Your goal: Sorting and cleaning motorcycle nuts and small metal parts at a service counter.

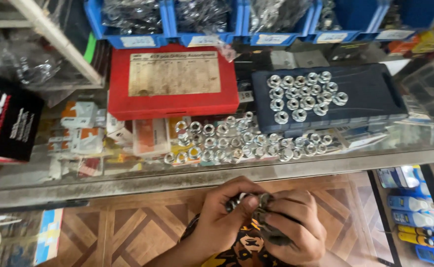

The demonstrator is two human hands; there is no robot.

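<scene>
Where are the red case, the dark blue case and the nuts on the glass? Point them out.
red case [173, 83]: head view, middle of its lid.
dark blue case [370, 94]: head view, bare right part of its lid.
nuts on the glass [227, 141]: head view, middle of the cluster.

Using the flat case with the paper label [173, 81] as the anchor: it sits on the glass counter [286, 170], toward the back. Right of it there's a second case [370, 94] with a bunch of flange nuts [303, 96] piled on its lid. In front of the labelled case, a bigger spread of loose nuts [236, 141] lies right on the glass. Behind it, a row of bins [138, 34] holding bagged hardware. Left of it, small boxes [81, 126] under the glass. Nearer than all that, below the counter edge, left hand [222, 222] and right hand [293, 230] are together around a small metal part [264, 201].
</scene>
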